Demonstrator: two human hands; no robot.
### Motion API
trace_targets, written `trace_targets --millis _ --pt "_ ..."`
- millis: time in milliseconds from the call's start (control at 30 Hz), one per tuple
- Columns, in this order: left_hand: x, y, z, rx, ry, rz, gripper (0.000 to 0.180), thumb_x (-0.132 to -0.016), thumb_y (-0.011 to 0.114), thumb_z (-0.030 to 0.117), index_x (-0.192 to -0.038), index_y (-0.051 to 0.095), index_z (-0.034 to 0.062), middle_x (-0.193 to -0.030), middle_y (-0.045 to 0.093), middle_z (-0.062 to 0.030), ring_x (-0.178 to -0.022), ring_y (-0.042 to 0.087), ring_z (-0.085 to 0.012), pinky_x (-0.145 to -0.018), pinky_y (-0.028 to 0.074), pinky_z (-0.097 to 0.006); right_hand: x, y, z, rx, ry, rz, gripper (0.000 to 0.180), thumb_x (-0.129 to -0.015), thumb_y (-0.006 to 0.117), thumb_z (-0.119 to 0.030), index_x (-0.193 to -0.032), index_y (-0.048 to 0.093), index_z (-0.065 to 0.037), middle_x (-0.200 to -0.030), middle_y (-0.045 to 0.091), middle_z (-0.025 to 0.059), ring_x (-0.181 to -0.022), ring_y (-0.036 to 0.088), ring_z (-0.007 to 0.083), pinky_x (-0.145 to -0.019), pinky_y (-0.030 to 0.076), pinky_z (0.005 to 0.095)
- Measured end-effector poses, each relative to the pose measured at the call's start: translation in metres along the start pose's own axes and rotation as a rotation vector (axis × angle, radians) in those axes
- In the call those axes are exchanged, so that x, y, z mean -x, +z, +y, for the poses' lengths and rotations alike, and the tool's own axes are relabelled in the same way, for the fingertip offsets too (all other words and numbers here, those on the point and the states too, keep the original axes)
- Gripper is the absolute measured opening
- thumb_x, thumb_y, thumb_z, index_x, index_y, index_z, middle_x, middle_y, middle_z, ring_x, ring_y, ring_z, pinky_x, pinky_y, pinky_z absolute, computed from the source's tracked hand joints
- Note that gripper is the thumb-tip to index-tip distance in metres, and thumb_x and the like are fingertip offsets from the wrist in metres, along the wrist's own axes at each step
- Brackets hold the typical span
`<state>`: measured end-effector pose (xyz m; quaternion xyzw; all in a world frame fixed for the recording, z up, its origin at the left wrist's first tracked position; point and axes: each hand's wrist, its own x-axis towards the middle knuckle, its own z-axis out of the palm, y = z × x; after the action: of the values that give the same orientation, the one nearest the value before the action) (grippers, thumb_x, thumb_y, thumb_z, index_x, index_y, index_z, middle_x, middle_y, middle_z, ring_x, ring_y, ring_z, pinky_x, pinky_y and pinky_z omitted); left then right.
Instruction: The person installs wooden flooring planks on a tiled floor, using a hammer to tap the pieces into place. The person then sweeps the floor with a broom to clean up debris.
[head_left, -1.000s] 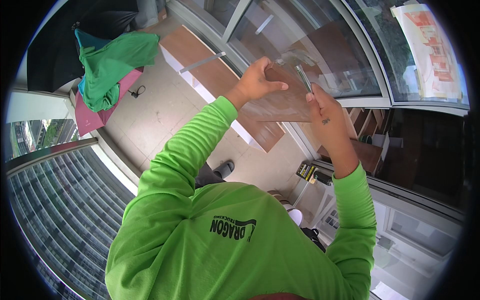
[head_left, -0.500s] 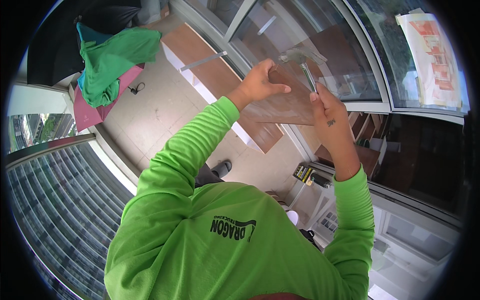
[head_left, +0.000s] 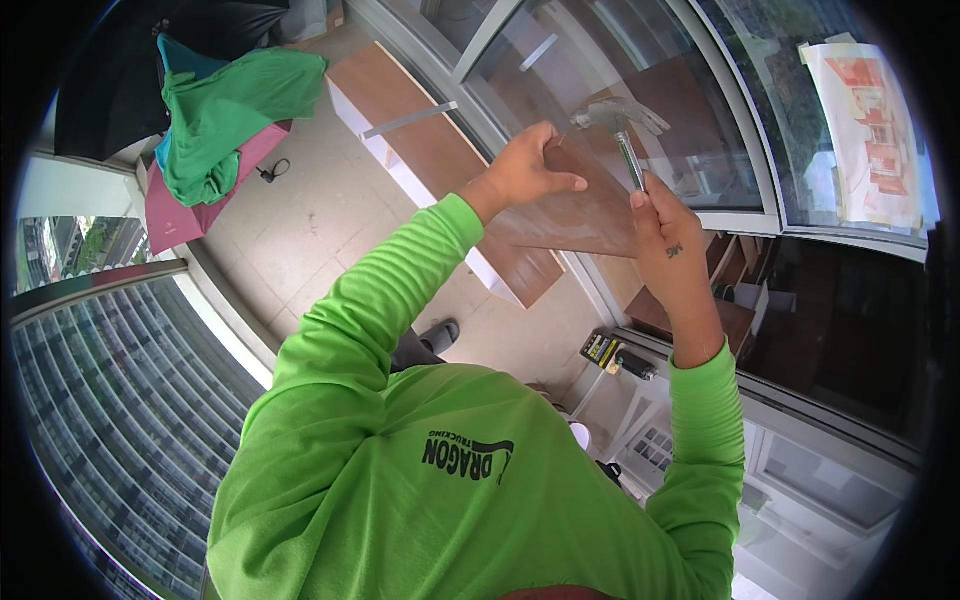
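Note:
A claw hammer (head_left: 607,116) with a shiny metal shaft is in my right hand (head_left: 668,232), whose fingers wrap round the handle. Its head is raised to the right of my left hand (head_left: 520,170). That hand grips the upper edge of a brown wooden board (head_left: 585,215), the thumb lying across the board and the index finger bent near its top corner. A thin pin-like thing may show at that fingertip, too small to make out. The board stands tilted in front of me, its lower right part running behind my right hand.
A long brown panel with white edges (head_left: 400,110) lies along the glass sliding door (head_left: 690,60), a metal strip (head_left: 410,120) across it. Green cloth (head_left: 235,100) and a maroon umbrella (head_left: 205,220) are at the left. A small yellow-and-black package (head_left: 600,350) sits at the right.
My right hand and the hammer have shifted slightly right and down in the picture. My left hand keeps nearly the same place and grip.

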<state>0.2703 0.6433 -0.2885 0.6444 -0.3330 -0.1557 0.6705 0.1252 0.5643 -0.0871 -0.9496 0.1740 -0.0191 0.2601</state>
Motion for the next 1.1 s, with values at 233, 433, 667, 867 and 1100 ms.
trace_targets --millis 233,433,667,867,1100 --pt "0.003 0.0 0.007 -0.007 -0.011 -0.022 0.066 -0.064 0.089 0.042 -0.099 0.055 -0.0022 -0.097 0.058 -0.0195 -0.091 0.057 -0.0337 -0.083 0.047 -0.039 0.001 0.009 0.031 -0.042 0.096 0.046 0.036 -0.097 0.058 -0.017 -0.131 0.056 -0.005 -0.084 0.063 0.0182 -0.074 0.06 0.0295 -0.072 0.048 0.0366" --pt "0.016 -0.009 0.011 0.077 0.063 -0.022 0.055 -0.073 0.085 0.029 -0.111 0.057 0.0004 -0.104 0.059 -0.0152 -0.1 0.06 -0.0261 -0.088 0.048 -0.036 -0.024 0.02 0.029 -0.061 -0.095 0.184 0.038 -0.093 0.065 -0.022 -0.127 0.063 -0.007 -0.101 0.063 0.0142 -0.08 0.06 0.0233 -0.074 0.048 0.0336" --pt "0.023 -0.039 0.022 0.2 0.104 -0.065 0.031 -0.091 0.069 0.012 -0.119 0.065 0.0006 -0.111 0.067 -0.0121 -0.104 0.063 -0.019 -0.094 0.048 -0.031 -0.016 0.035 0.049 0.164 0.101 0.133 0.031 -0.089 0.069 -0.031 -0.111 0.072 -0.01 -0.091 0.058 0.0146 -0.08 0.061 0.0304 -0.072 0.049 0.0413" --pt "-0.004 -0.052 0.014 0.291 -0.13 -0.215 0.025 -0.098 0.064 0.016 -0.116 0.068 -0.0006 -0.107 0.071 -0.0057 -0.099 0.063 -0.0117 -0.088 0.049 -0.025 -0.023 0.041 0.059 0.199 0.095 0.219 0.034 -0.09 0.068 -0.035 -0.108 0.073 -0.007 -0.089 0.06 0.0133 -0.08 0.061 0.0319 -0.071 0.049 0.0403" --pt "-0.042 -0.07 0.011 0.144 -0.08 -0.356 0.023 -0.095 0.067 0.01 -0.114 0.069 -0.0012 -0.105 0.071 -0.0056 -0.094 0.064 -0.0115 -0.086 0.05 -0.025 -0.034 0.045 0.06 0.187 0.171 0.204 0.033 -0.092 0.064 -0.038 -0.107 0.074 -0.01 -0.093 0.059 0.0124 -0.084 0.062 0.0315 -0.073 0.05 0.0424"
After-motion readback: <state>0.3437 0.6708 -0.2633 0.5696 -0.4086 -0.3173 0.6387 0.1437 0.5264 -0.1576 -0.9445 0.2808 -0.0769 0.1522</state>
